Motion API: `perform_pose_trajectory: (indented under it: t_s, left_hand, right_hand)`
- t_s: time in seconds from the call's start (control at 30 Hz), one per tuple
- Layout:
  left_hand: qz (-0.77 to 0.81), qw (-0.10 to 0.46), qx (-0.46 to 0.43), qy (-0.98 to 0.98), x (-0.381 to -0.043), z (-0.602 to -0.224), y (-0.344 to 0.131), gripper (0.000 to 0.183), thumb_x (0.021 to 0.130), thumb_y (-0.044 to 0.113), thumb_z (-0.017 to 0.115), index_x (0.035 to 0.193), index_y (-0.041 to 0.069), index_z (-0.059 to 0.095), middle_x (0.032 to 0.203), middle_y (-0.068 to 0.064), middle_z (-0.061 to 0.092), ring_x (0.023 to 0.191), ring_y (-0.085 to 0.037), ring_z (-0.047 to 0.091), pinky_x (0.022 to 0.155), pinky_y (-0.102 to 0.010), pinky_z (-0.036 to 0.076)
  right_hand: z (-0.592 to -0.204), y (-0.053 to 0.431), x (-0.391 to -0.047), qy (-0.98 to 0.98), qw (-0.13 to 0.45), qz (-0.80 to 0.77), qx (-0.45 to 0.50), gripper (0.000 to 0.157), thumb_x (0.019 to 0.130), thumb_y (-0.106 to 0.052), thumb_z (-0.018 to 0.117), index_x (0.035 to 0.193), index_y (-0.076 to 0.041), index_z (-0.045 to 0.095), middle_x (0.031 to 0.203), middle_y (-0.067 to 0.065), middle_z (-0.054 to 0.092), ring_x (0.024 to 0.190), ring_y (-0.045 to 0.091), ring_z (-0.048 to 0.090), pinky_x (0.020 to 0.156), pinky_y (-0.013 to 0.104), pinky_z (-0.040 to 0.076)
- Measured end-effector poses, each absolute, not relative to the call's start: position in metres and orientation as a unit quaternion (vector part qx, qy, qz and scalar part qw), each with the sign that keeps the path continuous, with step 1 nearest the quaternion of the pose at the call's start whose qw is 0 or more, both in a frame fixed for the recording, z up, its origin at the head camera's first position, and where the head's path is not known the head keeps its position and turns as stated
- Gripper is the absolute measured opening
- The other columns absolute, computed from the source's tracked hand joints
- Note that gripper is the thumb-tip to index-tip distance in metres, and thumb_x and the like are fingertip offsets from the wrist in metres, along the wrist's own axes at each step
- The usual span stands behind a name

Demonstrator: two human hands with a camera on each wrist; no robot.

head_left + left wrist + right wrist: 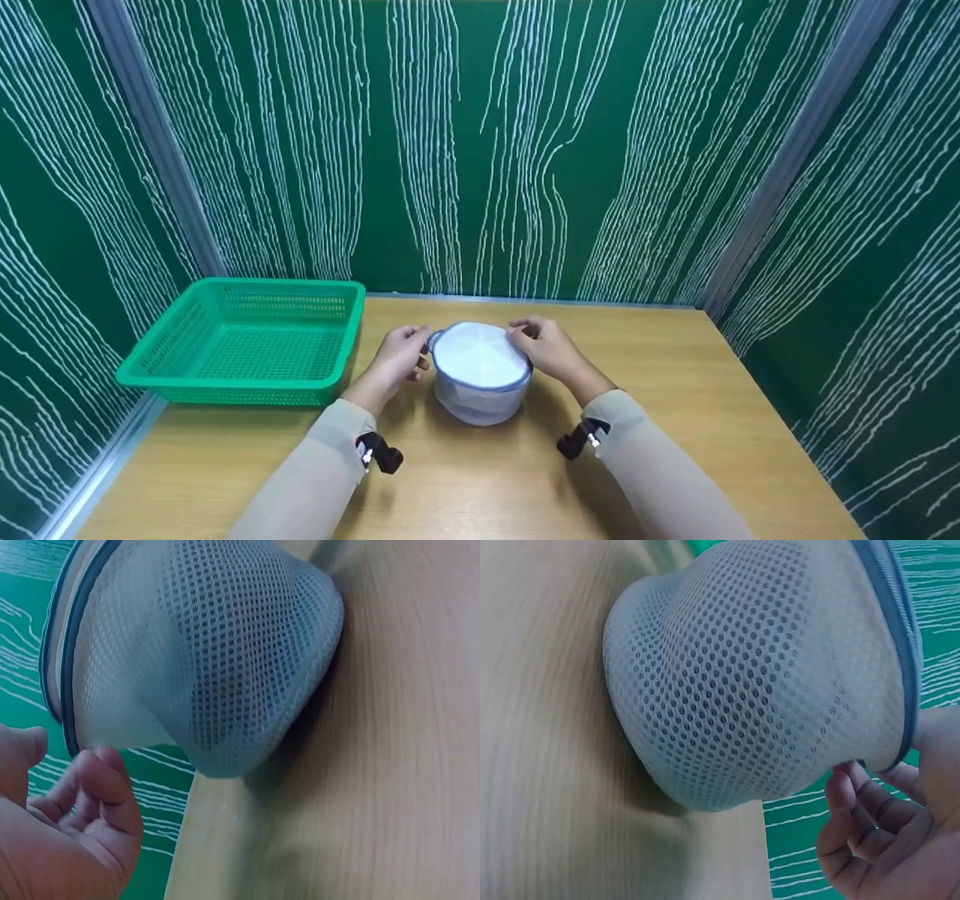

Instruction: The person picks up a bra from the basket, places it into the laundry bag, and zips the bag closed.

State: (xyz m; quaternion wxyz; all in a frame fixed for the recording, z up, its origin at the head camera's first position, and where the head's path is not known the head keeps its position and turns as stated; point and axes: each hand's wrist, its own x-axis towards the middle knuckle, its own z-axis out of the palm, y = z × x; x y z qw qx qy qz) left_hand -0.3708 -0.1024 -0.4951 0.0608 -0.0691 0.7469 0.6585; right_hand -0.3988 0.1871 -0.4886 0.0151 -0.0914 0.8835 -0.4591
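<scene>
A round white mesh laundry bag with blue-grey trim stands on the table in front of me, its flat top facing up. My left hand is at its left edge, thumb and index finger at the trim, the other fingers curled loosely beside it. In the left wrist view, the bag's mesh side bulges and creases near the bottom. My right hand pinches the right rim, thumb on the top. The right wrist view shows a zipper along the rim, with curled fingers under it.
A green plastic basket with slotted sides stands at the back left of the wooden table. Green walls with white wavy lines close off the back and both sides. Each sleeve carries a small black wrist camera.
</scene>
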Motion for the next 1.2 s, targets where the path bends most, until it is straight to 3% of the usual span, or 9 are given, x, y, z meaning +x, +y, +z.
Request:
perform_pose_trajectory:
  t_s: [0.13, 0.27, 0.5, 0.7, 0.8, 0.9, 1.07, 1.2]
  left_hand:
    - [0.619, 0.052, -0.068, 0.781, -0.375, -0.489, -0.094, 0.051, 0.118, 0.046, 0.057, 0.15, 0.006, 0.061, 0.141, -0.018, 0.064, 0.109, -0.026, 0.064, 0.088, -0.042, 0.058]
    - [0.578, 0.036, -0.062, 0.813, -0.381, -0.479, -0.084, 0.051, 0.118, 0.046, 0.058, 0.151, 0.008, 0.062, 0.153, -0.017, 0.063, 0.136, -0.032, 0.062, 0.114, -0.049, 0.056]
    - [0.525, 0.031, -0.025, 0.85, -0.389, -0.463, -0.064, 0.049, 0.118, 0.045, 0.059, 0.152, 0.009, 0.065, 0.151, -0.015, 0.067, 0.144, -0.033, 0.062, 0.125, -0.051, 0.052]
    - [0.461, 0.027, 0.03, 0.886, -0.396, -0.463, -0.055, 0.058, 0.121, 0.049, 0.048, 0.159, 0.007, 0.061, 0.162, -0.016, 0.065, 0.155, -0.036, 0.058, 0.134, -0.055, 0.043]
    - [0.435, 0.026, 0.045, 0.899, -0.397, -0.465, -0.054, 0.059, 0.123, 0.048, 0.043, 0.159, 0.005, 0.062, 0.163, -0.016, 0.065, 0.157, -0.036, 0.057, 0.135, -0.055, 0.042]
    - [0.441, 0.035, 0.048, 0.896, -0.399, -0.467, -0.054, 0.055, 0.123, 0.044, 0.046, 0.152, 0.004, 0.069, 0.155, -0.015, 0.071, 0.148, -0.032, 0.064, 0.129, -0.053, 0.049]
    - [0.467, 0.043, 0.047, 0.882, -0.4, -0.469, -0.054, 0.043, 0.121, 0.036, 0.054, 0.134, 0.005, 0.081, 0.131, -0.012, 0.08, 0.117, -0.024, 0.072, 0.107, -0.044, 0.062]
    - [0.477, 0.042, 0.033, 0.877, -0.4, -0.467, -0.054, 0.037, 0.119, 0.034, 0.059, 0.125, 0.007, 0.084, 0.12, -0.01, 0.08, 0.103, -0.02, 0.071, 0.093, -0.038, 0.063]
  right_hand:
    - [-0.488, 0.181, -0.402, 0.885, 0.025, -0.454, -0.099, 0.035, 0.112, -0.026, 0.071, 0.142, -0.008, 0.075, 0.125, 0.018, 0.078, 0.109, 0.027, 0.074, 0.088, 0.037, 0.066]
    - [-0.487, 0.179, -0.403, 0.884, 0.028, -0.457, -0.094, 0.032, 0.111, -0.023, 0.073, 0.14, -0.01, 0.076, 0.123, 0.016, 0.079, 0.11, 0.027, 0.073, 0.089, 0.035, 0.065]
    - [-0.487, 0.174, -0.403, 0.88, 0.012, -0.465, -0.094, 0.028, 0.11, -0.018, 0.074, 0.136, -0.008, 0.078, 0.12, 0.013, 0.081, 0.112, 0.027, 0.073, 0.097, 0.039, 0.064]
    - [-0.488, 0.17, -0.403, 0.876, 0.005, -0.472, -0.102, 0.03, 0.107, -0.016, 0.076, 0.135, -0.008, 0.079, 0.119, 0.013, 0.081, 0.11, 0.026, 0.074, 0.095, 0.038, 0.065]
    - [-0.488, 0.169, -0.403, 0.872, 0.011, -0.48, -0.1, 0.03, 0.107, -0.016, 0.076, 0.135, -0.008, 0.079, 0.119, 0.013, 0.081, 0.11, 0.026, 0.074, 0.094, 0.037, 0.065]
    - [-0.487, 0.17, -0.403, 0.864, 0.02, -0.494, -0.092, 0.029, 0.106, -0.015, 0.076, 0.135, -0.009, 0.079, 0.12, 0.012, 0.08, 0.11, 0.025, 0.073, 0.095, 0.035, 0.064]
    - [-0.486, 0.172, -0.408, 0.846, 0.029, -0.526, -0.083, 0.03, 0.109, -0.018, 0.072, 0.135, -0.004, 0.078, 0.129, 0.015, 0.079, 0.119, 0.027, 0.073, 0.102, 0.036, 0.063]
    - [-0.484, 0.171, -0.417, 0.842, 0.045, -0.533, -0.07, 0.031, 0.114, -0.02, 0.064, 0.137, -0.003, 0.077, 0.139, 0.017, 0.078, 0.132, 0.03, 0.072, 0.114, 0.042, 0.059]
